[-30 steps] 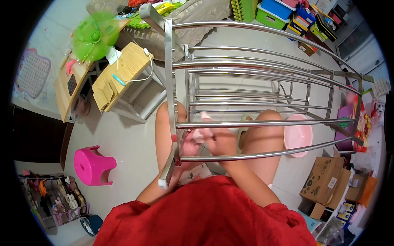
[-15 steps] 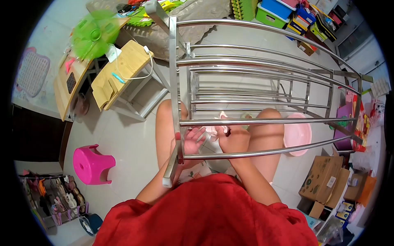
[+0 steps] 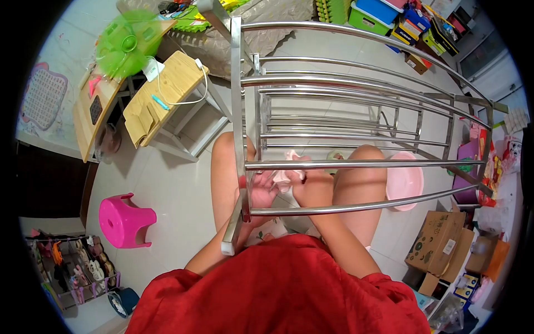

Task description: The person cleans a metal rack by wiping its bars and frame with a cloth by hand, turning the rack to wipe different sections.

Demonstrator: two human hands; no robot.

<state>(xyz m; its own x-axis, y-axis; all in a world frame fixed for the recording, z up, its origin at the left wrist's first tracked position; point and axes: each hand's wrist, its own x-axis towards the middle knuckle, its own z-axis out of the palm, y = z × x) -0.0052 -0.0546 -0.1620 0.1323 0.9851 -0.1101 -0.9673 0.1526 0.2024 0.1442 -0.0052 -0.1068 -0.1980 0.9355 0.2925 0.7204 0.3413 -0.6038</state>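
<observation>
A shiny metal rack [image 3: 356, 164] with several long bars lies on its side in front of me, across my knees. Behind its lower bars, my right hand [image 3: 312, 188] is closed on a crumpled pale pink cloth [image 3: 282, 177]. My left hand [image 3: 262, 189] is beside the cloth with its palm turned up and its fingers stretched out, close to or touching the cloth's edge. The rack's upright and bars cover parts of both hands, so the exact contact is hard to see.
A pink basin [image 3: 404, 181] stands by my right knee, and a magenta stool [image 3: 127, 221] is at left. Farther left are a small wooden table [image 3: 167, 83] and a green fan [image 3: 129, 43]. Cardboard boxes [image 3: 434, 236] sit at right, a shoe rack [image 3: 75, 270] at lower left.
The cloth and my right hand have shifted slightly left, toward my left hand. My left hand's fingers have come nearer the cloth. The rack stays in place.
</observation>
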